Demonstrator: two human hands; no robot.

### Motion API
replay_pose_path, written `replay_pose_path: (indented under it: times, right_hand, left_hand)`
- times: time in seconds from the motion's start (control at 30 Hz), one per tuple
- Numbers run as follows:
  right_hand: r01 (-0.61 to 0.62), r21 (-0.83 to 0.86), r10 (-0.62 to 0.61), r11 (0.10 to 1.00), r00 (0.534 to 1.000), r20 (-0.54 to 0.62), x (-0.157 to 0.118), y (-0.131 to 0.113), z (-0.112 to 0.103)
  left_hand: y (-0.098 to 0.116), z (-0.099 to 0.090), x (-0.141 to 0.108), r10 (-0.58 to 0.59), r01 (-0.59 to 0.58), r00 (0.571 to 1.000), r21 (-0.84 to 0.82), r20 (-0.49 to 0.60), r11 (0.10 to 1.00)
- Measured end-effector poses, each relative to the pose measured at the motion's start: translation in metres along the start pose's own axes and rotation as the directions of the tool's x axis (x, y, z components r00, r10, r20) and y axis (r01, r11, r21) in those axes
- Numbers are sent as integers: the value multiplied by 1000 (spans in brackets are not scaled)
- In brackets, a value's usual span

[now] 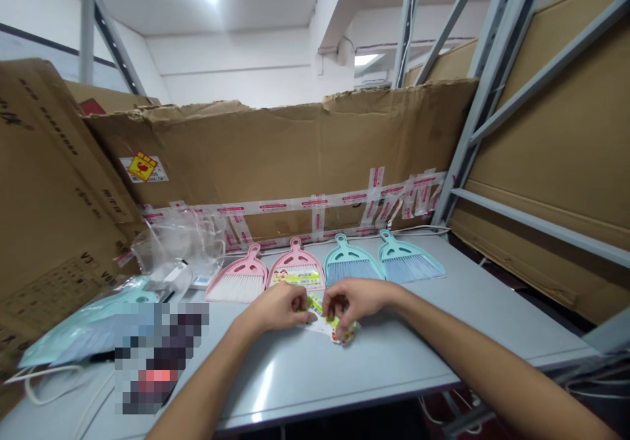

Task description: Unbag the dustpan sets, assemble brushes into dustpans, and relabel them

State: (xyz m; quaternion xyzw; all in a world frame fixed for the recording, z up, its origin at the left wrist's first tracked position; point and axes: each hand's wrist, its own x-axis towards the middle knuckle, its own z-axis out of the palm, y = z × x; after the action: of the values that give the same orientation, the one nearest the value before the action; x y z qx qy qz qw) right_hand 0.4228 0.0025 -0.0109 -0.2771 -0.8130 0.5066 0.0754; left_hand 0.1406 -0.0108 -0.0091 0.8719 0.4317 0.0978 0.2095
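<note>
My left hand pinches the left end of a small white and yellow-green printed label. The fingers of my right hand are closed on its other end, where the label looks bent; part of it is hidden by the fingers. Just behind my hands stand dustpan and brush sets in a row: a pink dustpan with a white brush, a second pink dustpan with a similar label across it, a teal dustpan with a blue brush, and another teal dustpan.
Clear plastic bags lie at the back left, beside a bagged teal dustpan and a white cable. A blurred dark object sits left. Taped cardboard backs the grey table; metal shelf posts rise right.
</note>
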Motion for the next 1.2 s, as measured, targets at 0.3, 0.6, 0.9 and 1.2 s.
replay_pose_path:
  times: [0.3, 0.6, 0.9, 1.2]
  right_hand:
    - [202, -228, -177, 952, 976, 126, -6, -4, 2]
    - [119, 333, -39, 935, 971, -238, -1, -3, -11]
    - [350, 511, 116, 785, 727, -677, 16, -12, 4]
    - [286, 463, 39, 839, 817, -575, -12, -20, -18]
  left_hand:
    - [-4, 1, -2, -8, 9, 1000, -35, 22, 999]
    - [-6, -5, -2, -18, 18, 1000, -85, 0, 996]
    - [10, -12, 1, -119, -17, 937, -382, -329, 924]
    - [6, -10, 1, -166, -104, 854, -474, -494, 875]
